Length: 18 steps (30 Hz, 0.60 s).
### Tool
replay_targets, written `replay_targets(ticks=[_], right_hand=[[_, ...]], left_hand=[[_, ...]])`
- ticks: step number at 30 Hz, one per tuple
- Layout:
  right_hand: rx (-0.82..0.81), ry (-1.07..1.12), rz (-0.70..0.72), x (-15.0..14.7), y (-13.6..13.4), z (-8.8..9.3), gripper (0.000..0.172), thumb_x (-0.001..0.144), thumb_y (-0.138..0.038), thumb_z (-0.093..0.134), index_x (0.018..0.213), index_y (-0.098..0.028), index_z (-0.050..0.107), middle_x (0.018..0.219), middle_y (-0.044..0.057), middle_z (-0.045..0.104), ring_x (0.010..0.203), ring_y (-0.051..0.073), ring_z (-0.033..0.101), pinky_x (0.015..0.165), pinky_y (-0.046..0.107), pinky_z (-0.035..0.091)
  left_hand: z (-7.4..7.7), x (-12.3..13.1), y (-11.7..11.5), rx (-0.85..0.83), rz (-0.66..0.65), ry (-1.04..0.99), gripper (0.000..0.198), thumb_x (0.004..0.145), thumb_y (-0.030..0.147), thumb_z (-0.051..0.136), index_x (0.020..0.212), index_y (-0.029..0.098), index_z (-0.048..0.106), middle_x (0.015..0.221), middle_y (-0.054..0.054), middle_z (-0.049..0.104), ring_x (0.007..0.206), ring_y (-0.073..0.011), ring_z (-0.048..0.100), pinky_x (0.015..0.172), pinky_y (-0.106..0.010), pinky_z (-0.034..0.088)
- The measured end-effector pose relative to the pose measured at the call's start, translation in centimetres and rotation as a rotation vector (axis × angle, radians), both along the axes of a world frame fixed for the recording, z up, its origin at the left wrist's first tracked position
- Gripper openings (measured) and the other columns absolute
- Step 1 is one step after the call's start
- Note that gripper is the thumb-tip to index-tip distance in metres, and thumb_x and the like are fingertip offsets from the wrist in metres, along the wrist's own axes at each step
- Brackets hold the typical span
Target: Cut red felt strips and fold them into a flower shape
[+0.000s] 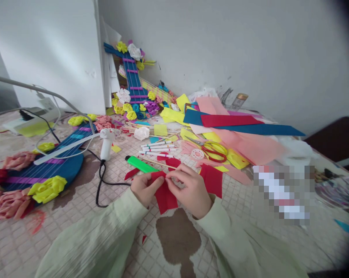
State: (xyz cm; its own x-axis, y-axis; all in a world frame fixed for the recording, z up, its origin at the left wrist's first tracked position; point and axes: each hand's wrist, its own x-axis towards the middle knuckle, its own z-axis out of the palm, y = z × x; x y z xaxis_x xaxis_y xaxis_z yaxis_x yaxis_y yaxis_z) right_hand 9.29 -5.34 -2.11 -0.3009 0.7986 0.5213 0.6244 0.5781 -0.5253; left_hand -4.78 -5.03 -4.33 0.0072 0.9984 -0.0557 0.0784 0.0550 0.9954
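A piece of red crepe paper (pixel 168 199) hangs between my two hands, its lower edge free above the tabletop. My left hand (pixel 145 188) pinches its upper left edge between thumb and fingers. At the upper right edge, my right hand (pixel 192 188) has thumb and fingertips closed on the same paper. A thin wooden stick (pixel 157 162) runs behind the right hand; whether the hand touches it I cannot tell. Just beyond the left hand lies a bright green tool with a black end (pixel 141 164). Another red paper piece (pixel 212 180) rests beside my right hand.
A white hot glue gun (pixel 106 144) with a black cord stands left. Red-handled scissors (pixel 212 150), several markers (pixel 158 146) and coloured paper strips (pixel 244 125) lie beyond. Flower-trimmed blue guitar shapes are at left (pixel 73 154) and back (pixel 134 79). A blurred patch is at right.
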Motion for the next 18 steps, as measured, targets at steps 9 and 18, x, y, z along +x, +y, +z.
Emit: replay_targets(ticks=[9,18], right_hand=[[-0.029,0.049,0.061,0.0,-0.1,0.2,0.014,0.074,-0.015,0.047,0.077,-0.018,0.059,0.069,0.003,0.051,0.069,0.014,0.048,0.065,0.027,0.040],[-0.293,0.308,0.103,0.4,0.5,0.5,0.011,0.072,-0.022,0.052,0.078,-0.016,0.060,0.072,0.003,0.055,0.064,0.012,0.051,0.059,0.024,0.043]], left_hand=[[-0.1,-0.2,-0.1,-0.009,-0.032,-0.009,0.023,0.063,0.032,0.055,0.067,0.011,0.063,0.053,-0.002,0.059,0.050,-0.0141,0.054,0.047,-0.024,0.044],[1.3,0.1,-0.3,0.126,-0.048,0.139,0.018,0.063,0.026,0.051,0.060,0.012,0.061,0.053,-0.002,0.059,0.053,-0.0137,0.052,0.050,-0.023,0.041]])
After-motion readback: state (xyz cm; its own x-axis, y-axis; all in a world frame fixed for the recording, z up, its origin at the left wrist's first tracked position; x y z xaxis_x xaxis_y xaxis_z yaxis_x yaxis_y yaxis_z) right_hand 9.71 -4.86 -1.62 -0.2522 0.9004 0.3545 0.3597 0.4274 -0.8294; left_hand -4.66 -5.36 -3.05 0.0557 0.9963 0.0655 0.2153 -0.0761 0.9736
